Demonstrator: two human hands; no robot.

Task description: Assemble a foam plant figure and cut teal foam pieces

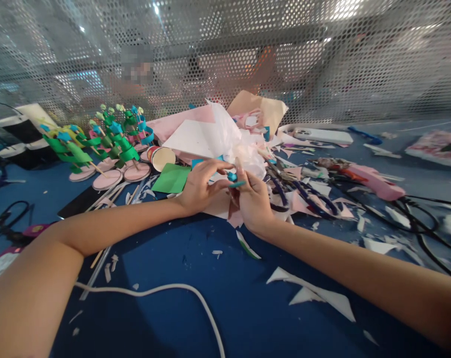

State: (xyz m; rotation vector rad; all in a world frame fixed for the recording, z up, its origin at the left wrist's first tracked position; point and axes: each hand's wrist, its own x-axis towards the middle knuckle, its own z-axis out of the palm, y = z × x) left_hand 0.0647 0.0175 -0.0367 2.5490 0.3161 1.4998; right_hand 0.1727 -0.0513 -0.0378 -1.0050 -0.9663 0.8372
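In the middle of the table, a narrow blue paper strip (232, 177) with a small folded end is between my two hands. My left hand (202, 188) reaches in from the left, with its thumb and forefinger closed at the strip. From the right, my right hand (256, 203) pinches it between thumb and fingers; part of the strip is hidden by them. Just left of my left hand lies a green paper square (172, 178). Behind my hands are crumpled white plastic (244, 151) and a white paper sheet (191, 139).
Paper plants (115, 144) with blue stars stand on pink discs at left. Scissors (315, 196), a pink glue gun (378, 181) with black cable and a white phone (324, 135) lie at right. A white cable (173, 287) crosses the front among paper scraps (315, 293).
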